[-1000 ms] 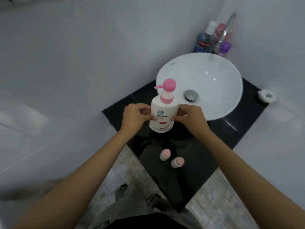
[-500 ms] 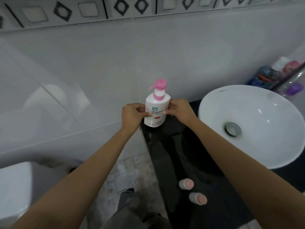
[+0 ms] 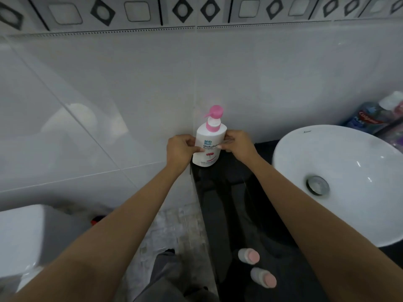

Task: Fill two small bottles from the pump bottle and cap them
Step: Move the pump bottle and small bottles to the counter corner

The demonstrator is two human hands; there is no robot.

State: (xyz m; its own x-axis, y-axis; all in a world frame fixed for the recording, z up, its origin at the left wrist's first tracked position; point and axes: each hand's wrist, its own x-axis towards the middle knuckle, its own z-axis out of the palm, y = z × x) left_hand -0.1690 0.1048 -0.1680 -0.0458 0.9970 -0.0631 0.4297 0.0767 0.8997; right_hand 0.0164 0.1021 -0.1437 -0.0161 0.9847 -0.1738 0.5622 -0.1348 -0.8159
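A white pump bottle [image 3: 208, 144] with a pink pump head stands upright at the far left corner of the black counter [image 3: 231, 210], close to the tiled wall. My left hand [image 3: 180, 150] grips its left side and my right hand [image 3: 236, 143] grips its right side. Two small clear bottles with pink caps on stand near the counter's front edge: one [image 3: 248, 256] further back, the other [image 3: 263, 277] nearer me. Neither hand touches them.
A white round basin [image 3: 340, 162] with a metal drain sits on the counter to the right. Blurred toiletry bottles [image 3: 370, 115] stand behind it at the far right. A white toilet tank [image 3: 24, 234] is at lower left; mosaic floor lies below.
Both hands have carried the pump bottle left and back toward the wall corner. My view has turned left and tilted up, so the basin and small bottles sit further right and lower.
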